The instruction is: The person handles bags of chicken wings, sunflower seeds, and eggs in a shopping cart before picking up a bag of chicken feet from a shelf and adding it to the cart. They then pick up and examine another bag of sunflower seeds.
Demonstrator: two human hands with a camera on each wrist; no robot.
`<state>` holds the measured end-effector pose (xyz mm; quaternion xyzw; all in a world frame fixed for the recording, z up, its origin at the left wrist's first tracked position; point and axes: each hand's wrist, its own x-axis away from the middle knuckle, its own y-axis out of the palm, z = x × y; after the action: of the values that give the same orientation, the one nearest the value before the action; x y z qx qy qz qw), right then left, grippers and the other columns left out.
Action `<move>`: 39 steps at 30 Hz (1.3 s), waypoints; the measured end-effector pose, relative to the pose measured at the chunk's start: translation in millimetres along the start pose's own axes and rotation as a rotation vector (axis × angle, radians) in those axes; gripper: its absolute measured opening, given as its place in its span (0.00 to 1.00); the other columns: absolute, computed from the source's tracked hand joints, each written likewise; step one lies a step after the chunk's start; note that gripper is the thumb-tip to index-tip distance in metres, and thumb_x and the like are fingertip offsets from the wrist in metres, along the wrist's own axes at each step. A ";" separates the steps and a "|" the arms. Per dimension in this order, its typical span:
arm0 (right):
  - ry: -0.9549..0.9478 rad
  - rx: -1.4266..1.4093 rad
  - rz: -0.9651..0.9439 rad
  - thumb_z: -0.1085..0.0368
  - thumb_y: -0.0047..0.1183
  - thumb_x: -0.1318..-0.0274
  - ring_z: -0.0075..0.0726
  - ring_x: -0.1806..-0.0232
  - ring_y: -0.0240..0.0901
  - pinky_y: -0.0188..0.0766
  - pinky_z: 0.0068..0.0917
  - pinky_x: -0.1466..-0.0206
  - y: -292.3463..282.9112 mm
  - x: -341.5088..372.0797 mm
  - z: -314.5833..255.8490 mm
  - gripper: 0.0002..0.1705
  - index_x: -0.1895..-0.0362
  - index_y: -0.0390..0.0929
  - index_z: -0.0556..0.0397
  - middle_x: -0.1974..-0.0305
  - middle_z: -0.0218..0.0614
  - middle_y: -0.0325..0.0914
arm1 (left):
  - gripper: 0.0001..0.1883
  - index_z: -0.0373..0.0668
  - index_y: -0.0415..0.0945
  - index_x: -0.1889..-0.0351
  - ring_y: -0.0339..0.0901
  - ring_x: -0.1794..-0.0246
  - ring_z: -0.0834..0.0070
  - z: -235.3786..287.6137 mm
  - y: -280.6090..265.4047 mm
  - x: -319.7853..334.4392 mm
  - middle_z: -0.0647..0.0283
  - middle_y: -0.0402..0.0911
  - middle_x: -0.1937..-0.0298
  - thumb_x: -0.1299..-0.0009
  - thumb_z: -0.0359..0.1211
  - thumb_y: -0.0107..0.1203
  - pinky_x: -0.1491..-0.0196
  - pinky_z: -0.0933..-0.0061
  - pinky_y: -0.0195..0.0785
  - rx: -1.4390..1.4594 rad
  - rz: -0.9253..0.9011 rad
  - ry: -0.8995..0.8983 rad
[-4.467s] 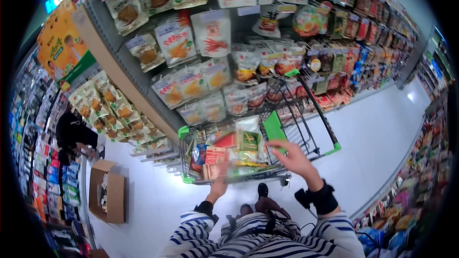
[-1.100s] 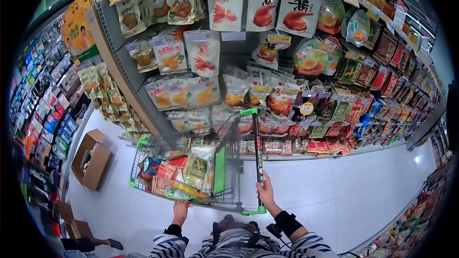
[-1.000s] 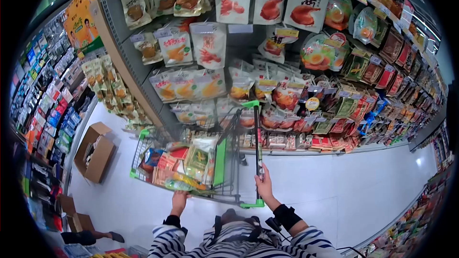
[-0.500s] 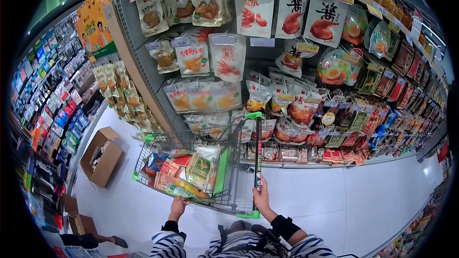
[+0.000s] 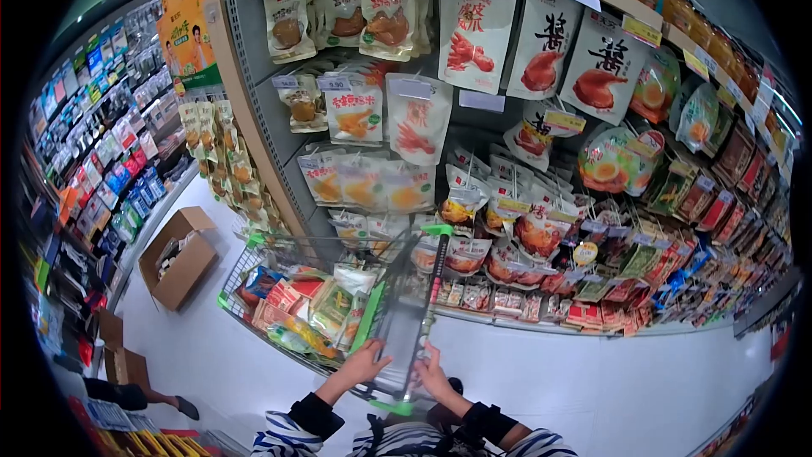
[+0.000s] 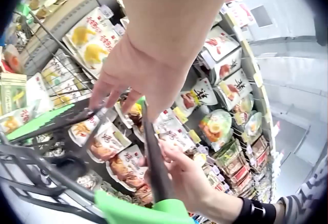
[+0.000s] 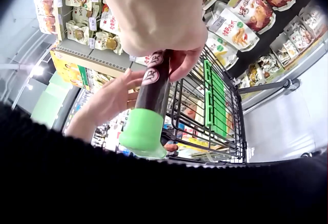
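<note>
A wire shopping cart [image 5: 239,275] with green corners stands in front of me, bagged foods [image 5: 292,300] piled inside. My right hand [image 5: 433,372] holds the dark handle [image 5: 435,288] near its green end cap [image 7: 143,132]; in the right wrist view its fingers wrap round the bar. My left hand [image 5: 364,362] hovers over the cart's rear part, beside the green panel [image 5: 369,317] and left of the handle. Its fingers [image 6: 110,88] reach out loosely toward the bar in the left wrist view, holding nothing.
Hanging food pouches [image 5: 478,34] fill the shelf rack beyond the cart. A cardboard box [image 5: 179,258] sits on the floor at left, with another box [image 5: 127,364] nearer. Somebody's leg and shoe [image 5: 186,408] show at lower left. White floor [image 5: 541,381] extends right.
Earlier, my right hand was off the handle above the cart; then it took hold. My left hand has left the cart's side and moved right, toward the handle. The cart has turned slightly.
</note>
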<state>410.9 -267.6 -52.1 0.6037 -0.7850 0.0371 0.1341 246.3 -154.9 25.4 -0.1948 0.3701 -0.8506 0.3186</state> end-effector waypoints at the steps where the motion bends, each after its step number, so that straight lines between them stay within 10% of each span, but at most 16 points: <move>1: -0.009 0.052 -0.063 0.67 0.39 0.46 0.26 0.77 0.66 0.66 0.21 0.76 -4.1 -0.6 -9.9 0.32 0.41 0.37 0.45 0.73 0.34 0.67 | 0.26 0.38 0.63 0.52 0.69 0.60 0.56 4.2 8.2 -5.9 0.49 0.67 0.54 0.41 0.48 0.47 0.57 0.65 0.63 -0.096 0.049 0.009; 8: 0.068 0.091 -0.500 0.66 0.37 0.44 0.20 0.69 0.65 0.65 0.17 0.68 -94.7 -25.9 -38.4 0.19 0.47 0.60 0.47 0.63 0.30 0.68 | 0.35 0.39 0.49 0.43 0.70 0.63 0.51 81.0 23.2 -56.0 0.48 0.69 0.61 0.42 0.50 0.48 0.60 0.58 0.64 -0.077 0.001 -0.251; 12: -0.114 0.114 -0.366 0.65 0.38 0.44 0.21 0.71 0.66 0.65 0.19 0.67 -158.7 -52.5 -90.1 0.13 0.55 0.68 0.53 0.67 0.30 0.71 | 0.32 0.40 0.47 0.42 0.71 0.67 0.54 75.3 45.7 -86.4 0.51 0.68 0.61 0.45 0.33 0.47 0.66 0.58 0.66 -0.331 0.081 -0.291; 22: -0.921 0.246 -0.185 0.65 0.40 0.45 0.19 0.70 0.66 0.65 0.17 0.68 -189.7 -123.4 -420.9 0.10 0.65 0.70 0.58 0.70 0.30 0.71 | 0.35 0.40 0.46 0.41 0.71 0.69 0.53 50.4 40.4 -97.2 0.50 0.69 0.64 0.49 0.23 0.44 0.68 0.59 0.66 -0.371 0.073 -0.331; 35: -1.020 0.333 0.108 0.63 0.47 0.51 0.27 0.67 0.69 0.64 0.16 0.63 -181.2 -254.1 -555.7 0.21 0.55 0.64 0.66 0.64 0.39 0.72 | 0.25 0.44 0.68 0.52 0.72 0.66 0.65 12.4 -65.7 -162.8 0.55 0.75 0.67 0.38 0.53 0.41 0.63 0.69 0.64 -0.036 -0.677 -0.081; 37: -0.921 0.443 0.102 0.60 0.49 0.53 0.27 0.70 0.67 0.63 0.21 0.65 -179.1 -267.9 -565.3 0.20 0.61 0.67 0.65 0.69 0.40 0.73 | 0.26 0.46 0.68 0.51 0.72 0.59 0.67 54.7 -134.3 -199.2 0.58 0.74 0.57 0.38 0.54 0.41 0.55 0.73 0.63 -0.145 -0.643 -0.052; 39: -0.936 0.452 0.232 0.57 0.49 0.53 0.29 0.71 0.68 0.63 0.24 0.66 -170.8 -276.9 -563.0 0.20 0.64 0.69 0.64 0.72 0.41 0.73 | 0.23 0.40 0.67 0.51 0.70 0.56 0.68 88.0 -188.4 -227.7 0.58 0.72 0.53 0.36 0.47 0.42 0.52 0.72 0.62 0.127 -0.076 0.227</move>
<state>732.9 70.1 400.7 0.4790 -0.7949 -0.0535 -0.3687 385.5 55.4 202.9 -0.0903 0.3416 -0.9004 0.2540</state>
